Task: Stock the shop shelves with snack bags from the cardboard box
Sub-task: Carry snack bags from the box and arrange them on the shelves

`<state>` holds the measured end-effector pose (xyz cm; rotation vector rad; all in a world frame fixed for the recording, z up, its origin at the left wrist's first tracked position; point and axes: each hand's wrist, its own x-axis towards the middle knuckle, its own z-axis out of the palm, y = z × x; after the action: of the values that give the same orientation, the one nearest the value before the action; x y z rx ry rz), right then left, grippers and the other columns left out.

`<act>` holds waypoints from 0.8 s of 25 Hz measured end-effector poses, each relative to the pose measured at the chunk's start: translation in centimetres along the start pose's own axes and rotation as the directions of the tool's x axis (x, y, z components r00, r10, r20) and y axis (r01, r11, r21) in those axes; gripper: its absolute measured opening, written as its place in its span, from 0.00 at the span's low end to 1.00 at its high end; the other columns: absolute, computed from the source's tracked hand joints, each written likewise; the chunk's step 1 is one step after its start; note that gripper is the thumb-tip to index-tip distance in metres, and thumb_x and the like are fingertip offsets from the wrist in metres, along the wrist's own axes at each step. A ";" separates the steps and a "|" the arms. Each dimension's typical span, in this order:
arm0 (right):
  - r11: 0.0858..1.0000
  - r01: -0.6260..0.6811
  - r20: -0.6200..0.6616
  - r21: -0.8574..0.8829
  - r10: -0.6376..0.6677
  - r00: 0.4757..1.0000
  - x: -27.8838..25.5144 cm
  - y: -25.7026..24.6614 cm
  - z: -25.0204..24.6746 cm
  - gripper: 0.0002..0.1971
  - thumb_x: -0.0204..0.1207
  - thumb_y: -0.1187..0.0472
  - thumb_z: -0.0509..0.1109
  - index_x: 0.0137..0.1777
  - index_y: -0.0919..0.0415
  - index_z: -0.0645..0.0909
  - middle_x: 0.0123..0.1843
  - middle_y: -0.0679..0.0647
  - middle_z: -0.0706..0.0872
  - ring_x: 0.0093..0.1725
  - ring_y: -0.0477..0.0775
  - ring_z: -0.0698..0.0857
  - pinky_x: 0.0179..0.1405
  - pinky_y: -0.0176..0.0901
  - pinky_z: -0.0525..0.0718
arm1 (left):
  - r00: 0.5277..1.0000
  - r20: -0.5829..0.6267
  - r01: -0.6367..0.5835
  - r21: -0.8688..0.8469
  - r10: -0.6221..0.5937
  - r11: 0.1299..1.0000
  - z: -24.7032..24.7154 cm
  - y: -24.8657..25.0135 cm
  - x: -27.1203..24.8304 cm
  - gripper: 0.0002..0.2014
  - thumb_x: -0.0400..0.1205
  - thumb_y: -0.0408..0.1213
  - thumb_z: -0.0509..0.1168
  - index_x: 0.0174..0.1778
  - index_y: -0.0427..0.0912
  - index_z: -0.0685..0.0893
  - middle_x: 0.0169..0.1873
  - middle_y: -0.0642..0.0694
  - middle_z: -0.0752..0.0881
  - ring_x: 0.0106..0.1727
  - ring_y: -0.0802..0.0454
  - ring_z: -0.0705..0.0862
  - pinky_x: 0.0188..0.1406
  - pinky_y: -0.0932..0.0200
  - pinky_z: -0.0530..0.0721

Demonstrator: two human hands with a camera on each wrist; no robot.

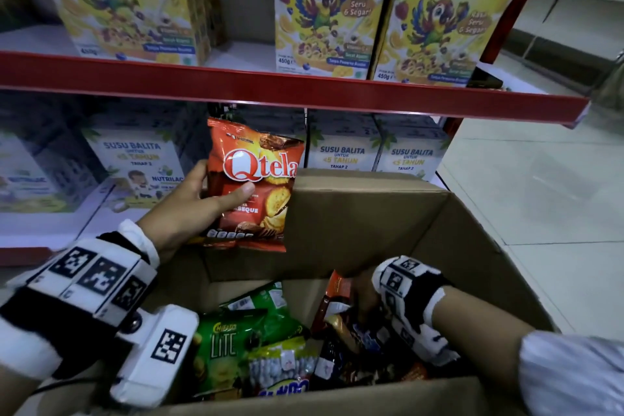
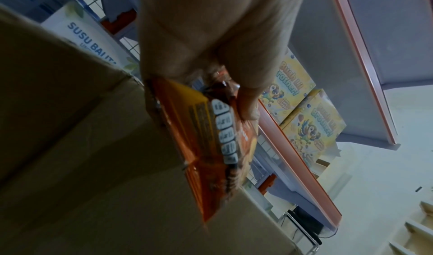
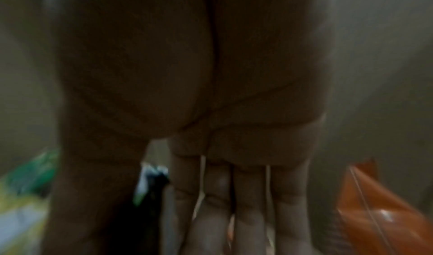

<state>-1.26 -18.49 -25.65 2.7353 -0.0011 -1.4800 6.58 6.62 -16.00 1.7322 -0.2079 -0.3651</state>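
Observation:
My left hand point(image 1: 216, 192) grips a red Qtela snack bag point(image 1: 256, 179) upright, thumb on its front, above the far-left corner of the open cardboard box point(image 1: 371, 219). The bag is level with the lower shelf. In the left wrist view the same bag point(image 2: 201, 148) hangs edge-on from my left hand point(image 2: 234, 96), beside the box wall point(image 2: 82, 148). My right hand point(image 1: 363, 304) reaches down inside the box among dark and orange bags point(image 1: 337, 290). The right wrist view is blurred and shows straight fingers point(image 3: 248, 203) holding nothing, next to an orange bag point(image 3: 379, 212).
Several snack bags fill the box, a green Lite bag point(image 1: 229, 341) among them. The red-edged upper shelf point(image 1: 304, 91) carries yellow cereal boxes point(image 1: 324, 10). Milk cartons point(image 1: 341, 149) line the lower shelf, with a gap behind the held bag. Tiled floor point(image 1: 540, 196) lies to the right.

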 end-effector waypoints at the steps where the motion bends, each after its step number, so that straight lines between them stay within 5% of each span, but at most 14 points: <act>1: 0.996 0.082 -0.007 0.036 -0.082 0.997 -0.8 0.4 -1.3 0.19 0.82 0.58 0.64 0.71 0.64 0.77 0.70 0.63 0.79 0.67 0.60 0.79 0.62 0.46 0.77 | 1.000 -0.002 -0.002 -0.007 0.002 1.000 0.1 0.2 -0.1 0.36 0.59 0.55 0.74 0.65 0.63 0.71 0.58 0.54 0.85 0.55 0.48 0.86 0.58 0.44 0.84; 4: 0.854 0.288 -0.179 0.433 -0.231 0.956 -5.7 1.2 -6.2 0.16 0.79 0.64 0.67 0.66 0.59 0.80 0.60 0.58 0.86 0.51 0.53 0.84 0.52 0.45 0.83 | 1.000 -0.023 -0.010 -0.004 0.010 1.000 0.2 0.5 -0.2 0.36 0.58 0.57 0.74 0.64 0.64 0.71 0.57 0.54 0.85 0.55 0.48 0.86 0.57 0.45 0.84; 6: 0.745 0.454 -0.331 0.489 -0.323 0.887 -8.8 1.2 -8.5 0.17 0.78 0.66 0.69 0.64 0.51 0.79 0.55 0.52 0.87 0.45 0.46 0.87 0.45 0.35 0.86 | 0.999 -0.044 -0.028 -0.004 0.028 1.000 0.4 0.7 -0.4 0.36 0.57 0.58 0.74 0.63 0.63 0.73 0.57 0.55 0.85 0.56 0.48 0.86 0.57 0.45 0.84; 8: 0.619 0.625 -0.511 0.475 -0.383 0.769 -11.6 0.5 -9.9 0.20 0.72 0.65 0.75 0.62 0.48 0.79 0.58 0.54 0.87 0.47 0.47 0.88 0.49 0.38 0.87 | 0.999 -0.029 -0.039 -0.025 0.038 0.999 0.8 1.0 -0.7 0.37 0.58 0.59 0.74 0.64 0.64 0.73 0.60 0.54 0.85 0.59 0.48 0.86 0.61 0.43 0.82; 10: 0.538 0.713 -0.658 0.449 -0.341 0.671 -13.0 -0.3 -10.7 0.23 0.65 0.61 0.79 0.61 0.52 0.80 0.58 0.59 0.87 0.52 0.55 0.89 0.56 0.49 0.86 | 0.999 0.036 -0.027 -0.076 0.030 0.997 1.7 1.2 -1.2 0.35 0.61 0.59 0.73 0.65 0.65 0.73 0.62 0.56 0.84 0.63 0.50 0.84 0.65 0.46 0.81; 14: 0.515 0.764 -0.812 0.390 -0.199 0.548 -13.4 -1.4 -11.1 0.21 0.64 0.63 0.81 0.55 0.59 0.78 0.46 0.51 0.84 0.37 0.42 0.84 0.39 0.34 0.83 | 0.977 0.208 -0.005 -0.163 0.040 0.987 3.4 1.8 -2.5 0.43 0.57 0.67 0.76 0.68 0.60 0.74 0.58 0.58 0.88 0.60 0.56 0.86 0.55 0.59 0.85; 16: 0.512 0.785 -0.873 0.350 -0.125 0.471 -13.2 -1.7 -10.8 0.18 0.64 0.60 0.82 0.49 0.56 0.77 0.45 0.51 0.81 0.39 0.42 0.81 0.40 0.30 0.79 | 0.974 0.211 -0.042 -0.170 0.078 0.984 3.6 1.9 -2.6 0.43 0.59 0.55 0.80 0.70 0.54 0.72 0.58 0.54 0.88 0.57 0.56 0.88 0.54 0.58 0.86; 18: 0.496 0.787 -0.889 0.367 -0.062 0.454 -13.0 -1.5 -10.7 0.16 0.65 0.55 0.80 0.47 0.54 0.77 0.44 0.50 0.81 0.43 0.45 0.81 0.45 0.35 0.79 | 0.985 0.142 -0.067 -0.177 0.093 0.982 3.6 2.0 -2.4 0.40 0.63 0.43 0.77 0.73 0.51 0.69 0.59 0.51 0.87 0.55 0.55 0.88 0.51 0.60 0.87; 20: 0.523 0.739 -0.837 0.424 -0.085 0.541 -13.1 -0.9 -10.7 0.18 0.65 0.51 0.79 0.50 0.54 0.77 0.45 0.51 0.83 0.42 0.48 0.83 0.45 0.43 0.82 | 0.991 0.106 -0.062 -0.209 0.086 0.976 3.5 2.0 -2.3 0.39 0.66 0.40 0.74 0.74 0.48 0.68 0.61 0.47 0.86 0.57 0.50 0.88 0.53 0.56 0.87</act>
<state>0.54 -17.07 -8.84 4.1239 0.2092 -0.1060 3.34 3.73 -14.27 1.4975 -0.3061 -0.4168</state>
